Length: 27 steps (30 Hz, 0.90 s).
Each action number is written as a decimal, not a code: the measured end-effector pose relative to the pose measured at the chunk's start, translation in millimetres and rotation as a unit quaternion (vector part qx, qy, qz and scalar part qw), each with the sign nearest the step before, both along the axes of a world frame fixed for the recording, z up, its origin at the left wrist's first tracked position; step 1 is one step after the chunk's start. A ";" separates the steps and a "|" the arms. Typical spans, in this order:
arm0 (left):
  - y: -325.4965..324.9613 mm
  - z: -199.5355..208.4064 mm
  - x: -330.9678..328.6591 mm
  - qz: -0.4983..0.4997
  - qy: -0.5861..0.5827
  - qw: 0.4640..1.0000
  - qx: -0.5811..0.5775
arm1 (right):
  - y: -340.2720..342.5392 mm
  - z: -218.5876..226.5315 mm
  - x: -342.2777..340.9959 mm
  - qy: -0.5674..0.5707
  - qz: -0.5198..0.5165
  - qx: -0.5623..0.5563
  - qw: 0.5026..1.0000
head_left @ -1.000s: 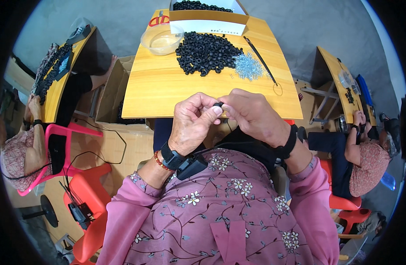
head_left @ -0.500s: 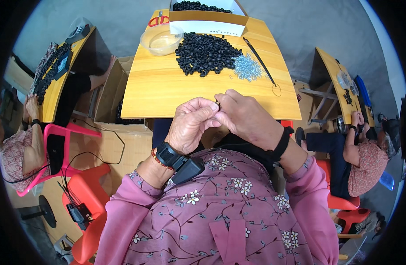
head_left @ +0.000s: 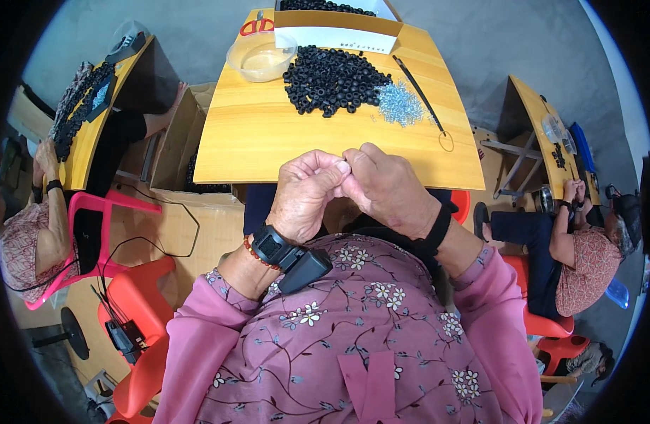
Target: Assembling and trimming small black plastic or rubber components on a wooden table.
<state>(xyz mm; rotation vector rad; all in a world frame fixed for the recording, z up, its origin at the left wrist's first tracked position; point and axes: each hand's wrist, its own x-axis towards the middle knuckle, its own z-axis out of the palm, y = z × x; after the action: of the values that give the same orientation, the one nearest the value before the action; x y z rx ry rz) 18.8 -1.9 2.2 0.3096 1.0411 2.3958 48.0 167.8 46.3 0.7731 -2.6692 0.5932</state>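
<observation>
My left hand (head_left: pixel 301 191) and my right hand (head_left: pixel 390 189) meet just off the near edge of the yellow wooden table (head_left: pixel 254 141). Both are closed, with thumbs and fingertips pinched together. Whatever lies between the fingertips is too small and covered to name. Beyond them on the table is a heap of small black round pieces (head_left: pixel 328 81), many with a hole. A smaller pile of tiny clear bluish pieces (head_left: pixel 401 106) touches its right side. Beside that pile lies a thin black stick (head_left: pixel 418 94) with a thin loop at its near end.
At the back stand a clear plastic bowl (head_left: pixel 261 60), red-handled scissors (head_left: pixel 258 27) and a white-and-brown box (head_left: pixel 339 37) holding black pieces. A cardboard box (head_left: pixel 171 159) is left of the table. Two people work at side tables; red chairs (head_left: pixel 137 304) and cables are around me.
The dark bit that showed between my fingertips is now mostly covered. My hands stay pinched together, with only a slight shift of the fingers. The view has shifted a little.
</observation>
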 end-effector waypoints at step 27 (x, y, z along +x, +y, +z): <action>3.3 -1.2 -2.2 0.092 0.016 0.993 -0.075 | -2.5 12.3 -10.4 -0.101 0.014 -0.047 0.994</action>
<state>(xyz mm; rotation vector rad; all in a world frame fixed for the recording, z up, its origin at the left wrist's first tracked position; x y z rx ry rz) 16.6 1.4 1.0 0.2065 1.3071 2.4619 37.6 165.3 58.6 0.7614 -2.7904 0.8393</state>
